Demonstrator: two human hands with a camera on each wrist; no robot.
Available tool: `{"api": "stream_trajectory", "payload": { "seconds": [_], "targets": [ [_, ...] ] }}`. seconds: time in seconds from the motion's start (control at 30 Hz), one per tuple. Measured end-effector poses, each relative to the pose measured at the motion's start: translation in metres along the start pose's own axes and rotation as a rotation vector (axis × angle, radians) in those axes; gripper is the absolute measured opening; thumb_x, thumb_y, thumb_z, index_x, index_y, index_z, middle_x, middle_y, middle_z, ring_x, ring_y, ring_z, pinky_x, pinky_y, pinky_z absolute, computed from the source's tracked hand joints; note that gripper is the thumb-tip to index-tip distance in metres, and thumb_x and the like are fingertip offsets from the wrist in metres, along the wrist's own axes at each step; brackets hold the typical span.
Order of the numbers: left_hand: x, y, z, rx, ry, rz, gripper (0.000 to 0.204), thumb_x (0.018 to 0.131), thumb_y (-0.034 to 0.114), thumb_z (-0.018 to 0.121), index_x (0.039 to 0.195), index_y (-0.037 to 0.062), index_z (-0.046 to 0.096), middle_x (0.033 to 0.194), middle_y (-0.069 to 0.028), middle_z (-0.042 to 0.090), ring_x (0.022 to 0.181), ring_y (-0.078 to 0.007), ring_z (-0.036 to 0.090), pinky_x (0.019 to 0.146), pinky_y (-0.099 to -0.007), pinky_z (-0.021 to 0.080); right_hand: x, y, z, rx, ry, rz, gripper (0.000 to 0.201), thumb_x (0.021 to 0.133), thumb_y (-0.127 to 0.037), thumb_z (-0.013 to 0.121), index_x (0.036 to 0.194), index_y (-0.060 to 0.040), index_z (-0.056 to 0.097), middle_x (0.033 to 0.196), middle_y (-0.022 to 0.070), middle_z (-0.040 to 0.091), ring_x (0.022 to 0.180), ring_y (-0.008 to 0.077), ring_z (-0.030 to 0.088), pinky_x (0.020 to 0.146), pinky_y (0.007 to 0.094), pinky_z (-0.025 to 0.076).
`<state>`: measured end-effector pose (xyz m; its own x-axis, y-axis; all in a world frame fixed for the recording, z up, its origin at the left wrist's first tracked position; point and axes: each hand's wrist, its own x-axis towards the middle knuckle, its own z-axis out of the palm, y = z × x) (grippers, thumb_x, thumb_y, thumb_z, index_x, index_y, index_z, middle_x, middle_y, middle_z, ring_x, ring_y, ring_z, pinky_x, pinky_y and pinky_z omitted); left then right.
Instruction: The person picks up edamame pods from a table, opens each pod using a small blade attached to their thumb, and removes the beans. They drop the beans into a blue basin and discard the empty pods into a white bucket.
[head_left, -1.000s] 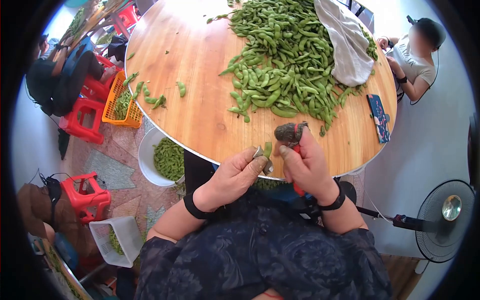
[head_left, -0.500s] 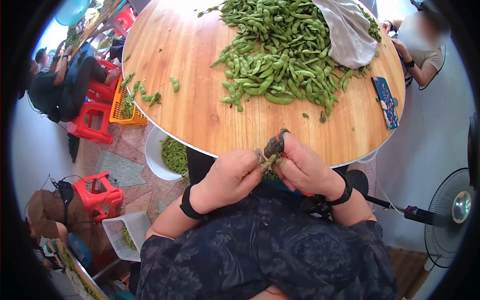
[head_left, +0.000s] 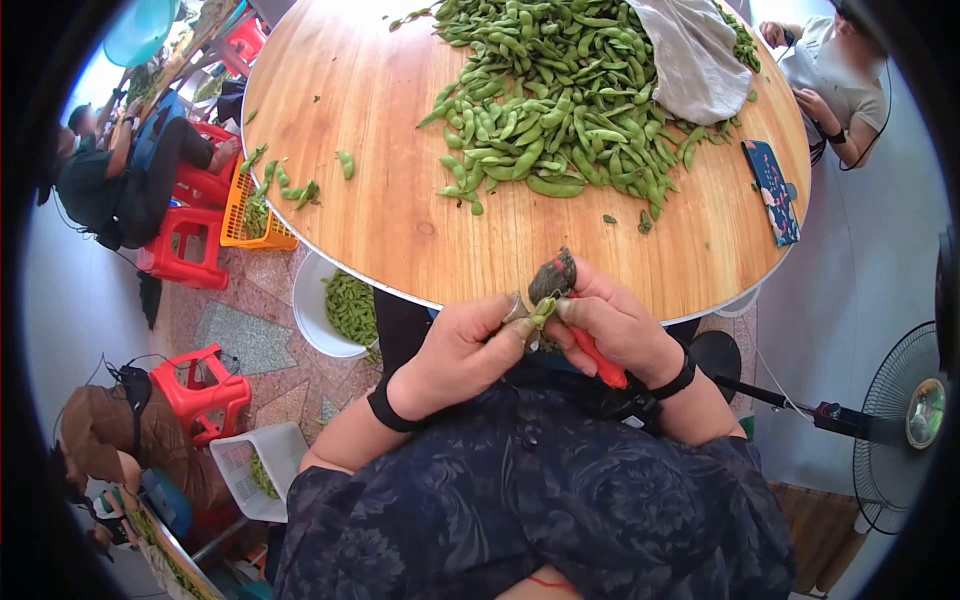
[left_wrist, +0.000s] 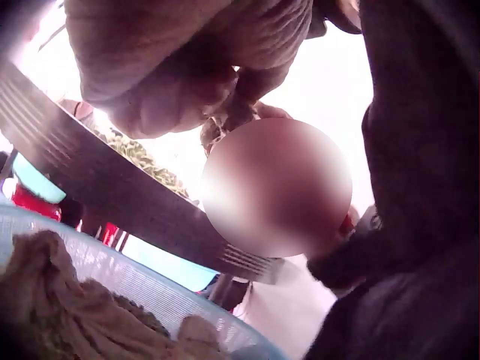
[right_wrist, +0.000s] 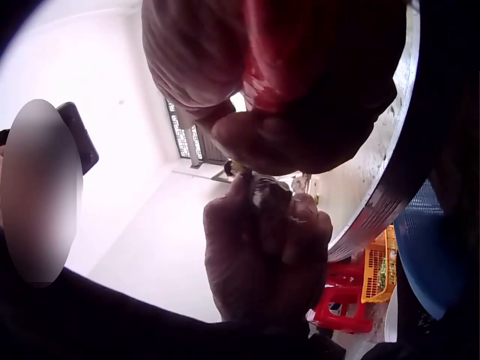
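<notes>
My left hand [head_left: 470, 345] pinches a green soybean pod [head_left: 543, 312] between thumb and forefinger, with a greyish metal-looking piece on the finger beside it. My right hand [head_left: 615, 325] grips a red handle [head_left: 600, 362] that sticks out below the palm; the tool's working end is hidden. A dark cover [head_left: 553, 278] with a red band sits at the right forefinger, right over the pod. Both hands meet at the table's near edge. In the right wrist view the left hand [right_wrist: 266, 247] is close below the right fingers [right_wrist: 292, 142].
A big heap of pods [head_left: 560, 110] lies on the round wooden table [head_left: 370, 230], partly under a pale cloth [head_left: 695, 70]. A floral phone-like case [head_left: 770, 195] is at right. Below stand a white bucket [head_left: 312, 310], an orange basket [head_left: 245, 225] and a fan [head_left: 910, 430]. Other people sit nearby.
My hands were apart a second ago, then came together at the pod. The right hand has turned, so the red handle shows more. The head view has shifted slightly.
</notes>
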<state>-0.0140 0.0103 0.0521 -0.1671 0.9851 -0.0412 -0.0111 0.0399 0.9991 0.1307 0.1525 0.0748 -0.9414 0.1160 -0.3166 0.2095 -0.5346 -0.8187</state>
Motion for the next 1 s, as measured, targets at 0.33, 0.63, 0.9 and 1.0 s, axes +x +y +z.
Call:
{"api": "stream_trajectory", "payload": {
  "seconds": [0.33,0.63,0.9,1.0],
  "targets": [
    [-0.006,0.006,-0.003,-0.238,-0.16,-0.217,0.022,0.098,0.02,0.049,0.092,0.0024,0.06,0.074,0.0056,0.053,0.066,-0.0049,0.048,0.058,-0.0232,0.039,-0.009,0.011,-0.001,-0.317,0.024,-0.211,0.024,0.089,-0.015,0.064,0.106,-0.007,0.048,0.081,0.003,0.054,0.06,0.0124,0.054,0.054,0.0262,0.045],
    [-0.01,-0.002,0.001,-0.068,-0.108,-0.045,0.019,0.094,0.014,0.052,0.08,0.0021,0.057,0.063,0.0026,0.05,0.055,-0.0077,0.043,0.052,-0.0243,0.036,-0.007,0.016,-0.005,-0.816,0.132,-0.454,0.026,0.083,-0.01,0.063,0.104,-0.0034,0.05,0.085,0.0144,0.058,0.077,0.033,0.06,0.067,0.037,0.048],
    [-0.032,0.01,-0.021,0.291,0.044,0.028,0.015,0.086,0.007,0.057,0.073,0.0006,0.053,0.059,-0.0043,0.047,0.052,-0.0113,0.042,0.049,-0.0284,0.035,-0.018,0.012,-0.005,-1.151,0.151,-0.322,0.031,0.081,-0.019,0.069,0.095,-0.0017,0.047,0.072,0.0174,0.057,0.064,0.0394,0.059,0.055,0.0428,0.046],
    [-0.059,0.01,-0.049,0.36,0.247,-0.041,0.012,0.087,0.006,0.058,0.077,0.0013,0.055,0.059,0.0007,0.046,0.054,-0.0068,0.041,0.049,-0.0258,0.033,-0.027,0.002,0.004,-1.378,0.07,-0.313,0.027,0.082,-0.016,0.066,0.092,-0.0023,0.046,0.069,0.0185,0.056,0.063,0.0408,0.058,0.055,0.0457,0.047]
  ]
}}
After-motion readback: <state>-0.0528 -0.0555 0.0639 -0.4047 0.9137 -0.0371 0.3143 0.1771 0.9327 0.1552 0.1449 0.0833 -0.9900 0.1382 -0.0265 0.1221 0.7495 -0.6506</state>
